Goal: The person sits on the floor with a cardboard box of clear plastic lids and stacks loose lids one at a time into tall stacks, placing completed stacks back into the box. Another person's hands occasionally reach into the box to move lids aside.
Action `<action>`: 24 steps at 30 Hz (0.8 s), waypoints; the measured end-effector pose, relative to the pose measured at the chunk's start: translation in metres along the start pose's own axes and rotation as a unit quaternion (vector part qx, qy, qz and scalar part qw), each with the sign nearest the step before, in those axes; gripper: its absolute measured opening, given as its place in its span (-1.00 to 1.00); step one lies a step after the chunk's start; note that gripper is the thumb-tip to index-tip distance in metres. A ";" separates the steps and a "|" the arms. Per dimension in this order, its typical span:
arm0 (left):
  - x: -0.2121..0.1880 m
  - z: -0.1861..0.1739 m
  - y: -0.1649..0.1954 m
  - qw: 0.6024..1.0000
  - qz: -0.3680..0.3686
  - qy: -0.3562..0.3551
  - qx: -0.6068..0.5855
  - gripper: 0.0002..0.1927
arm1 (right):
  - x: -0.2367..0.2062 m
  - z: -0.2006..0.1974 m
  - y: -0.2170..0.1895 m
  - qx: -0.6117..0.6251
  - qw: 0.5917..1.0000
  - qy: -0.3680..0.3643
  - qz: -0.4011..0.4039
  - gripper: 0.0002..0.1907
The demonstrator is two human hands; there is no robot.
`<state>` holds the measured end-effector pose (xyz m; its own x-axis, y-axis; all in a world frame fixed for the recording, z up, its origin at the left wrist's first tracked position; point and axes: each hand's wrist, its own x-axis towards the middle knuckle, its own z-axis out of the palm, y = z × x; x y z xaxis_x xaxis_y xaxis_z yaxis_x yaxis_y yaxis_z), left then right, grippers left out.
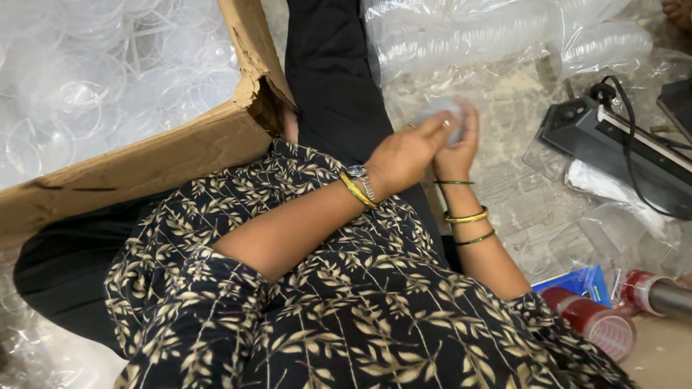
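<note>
My left hand [404, 153] and my right hand [461, 144] meet in front of me over my lap, both closed around a small stack of clear plastic lids [441, 109]. The left fingers press across the top of the stack; the right hand cups it from the right side. A watch and a yellow bangle sit on my left wrist, green and gold bangles on my right. Most of the stack is hidden by my fingers.
A torn cardboard box [173, 155] full of clear plastic lids stands at the left. Bags of stacked clear cups [490, 32] lie ahead. A black heat sealer [613, 144] with a cable sits at the right; red tape rolls [598, 320] lie near my right knee.
</note>
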<state>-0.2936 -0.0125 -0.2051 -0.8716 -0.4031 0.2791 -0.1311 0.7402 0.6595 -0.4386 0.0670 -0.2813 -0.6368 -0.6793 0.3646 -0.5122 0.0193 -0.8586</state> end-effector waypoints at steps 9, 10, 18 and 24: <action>0.006 0.022 -0.015 0.990 0.119 -0.019 0.068 -0.58 | 0.018 0.053 0.026 -0.231 0.964 -0.030 -0.128 0.23; 0.005 0.023 -0.016 0.992 0.102 -0.001 0.071 -0.64 | 0.016 0.055 0.027 -0.072 0.996 -0.046 -0.034 0.15; 0.003 0.034 -0.021 0.988 0.092 0.032 0.123 -0.86 | 0.011 0.012 0.033 0.169 0.948 -0.254 0.086 -0.01; 0.006 0.036 -0.021 0.983 0.147 -0.106 -0.001 -0.75 | 0.006 0.031 0.013 0.074 0.919 -0.145 0.360 0.22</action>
<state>-0.3131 -0.0110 -0.2419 -0.9508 -0.0496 0.3059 0.1427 0.8063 0.5741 -0.4316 0.0408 -0.3014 -0.5892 -0.6962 -0.4101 0.0800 0.4548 -0.8870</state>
